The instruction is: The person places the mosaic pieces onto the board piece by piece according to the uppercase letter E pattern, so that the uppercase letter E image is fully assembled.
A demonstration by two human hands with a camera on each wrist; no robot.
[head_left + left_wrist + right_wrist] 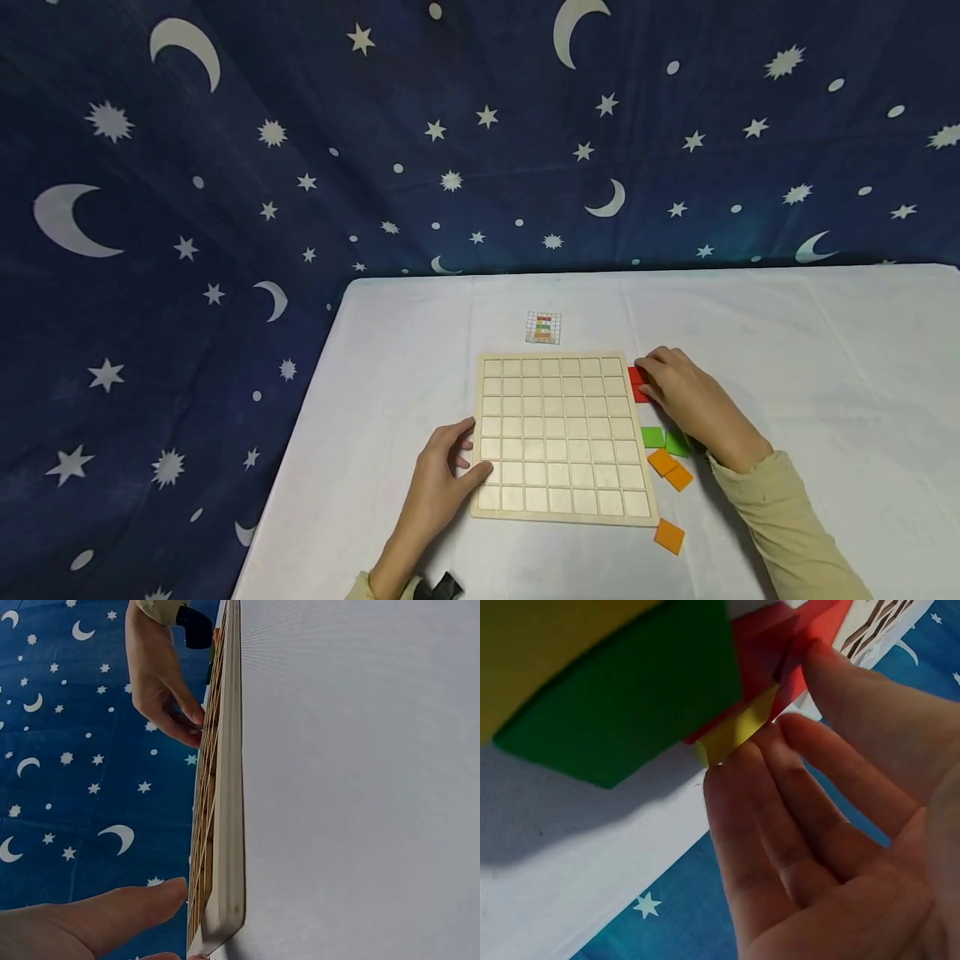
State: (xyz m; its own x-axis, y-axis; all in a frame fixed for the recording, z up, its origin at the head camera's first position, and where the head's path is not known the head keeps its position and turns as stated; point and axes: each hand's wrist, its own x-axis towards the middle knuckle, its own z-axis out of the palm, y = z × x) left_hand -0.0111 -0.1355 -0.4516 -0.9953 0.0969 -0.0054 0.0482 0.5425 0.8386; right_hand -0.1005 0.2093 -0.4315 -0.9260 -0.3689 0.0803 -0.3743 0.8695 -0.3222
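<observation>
A wooden board [566, 437] with a grid of square recesses lies on the white table. My left hand [442, 471] rests at its left side, the straight thumb reaching over the rim and the other fingers along the edge. My right hand [686, 400] is beyond the right rim at red square tiles [639, 385]. In the right wrist view, thumb and index finger pinch around a red tile [810, 637], while other fingertips meet the edge of a yellow tile [739, 735]. The head view hides this yellow tile behind the hand.
Green tiles [652, 437], a pair of orange tiles [671, 469] and one separate orange tile [670, 537] lie along the board's right side. Behind the board lies a small card [543, 327] with a coloured grid pattern. A dark blue star-and-moon cloth [525, 150] hangs behind the table.
</observation>
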